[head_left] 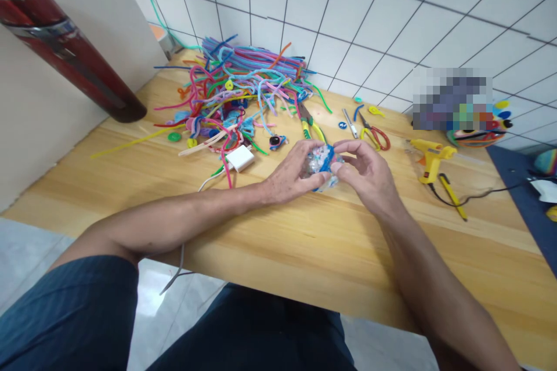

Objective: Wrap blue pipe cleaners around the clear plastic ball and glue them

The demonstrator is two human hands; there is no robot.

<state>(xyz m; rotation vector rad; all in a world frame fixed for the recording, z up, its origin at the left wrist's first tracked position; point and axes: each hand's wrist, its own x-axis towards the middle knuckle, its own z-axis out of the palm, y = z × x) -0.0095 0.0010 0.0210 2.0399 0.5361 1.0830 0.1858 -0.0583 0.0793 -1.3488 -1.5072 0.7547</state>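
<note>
Between my hands, over the wooden table (pixel 278 237), is a small clear bundle (pixel 322 163) with white, pink and blue bits and a blue band across it; its exact kind is hard to make out. My left hand (pixel 293 171) is closed round its left side, thumb along the lower edge. At the right side, my right hand (pixel 365 174) pinches the bundle near the blue band with thumb and fingertips. Just behind my left hand lie pliers (pixel 310 124) with green and yellow handles, partly hidden by it.
A heap of coloured pipe cleaners (pixel 256 66) covers the back left, near a white charger (pixel 241 159) and a red flask (pixel 73 52). Scissors (pixel 375 133), a yellow glue gun (pixel 430 159) with its cord, and a yellow utility knife (pixel 452 197) lie at right. White tiles stand behind.
</note>
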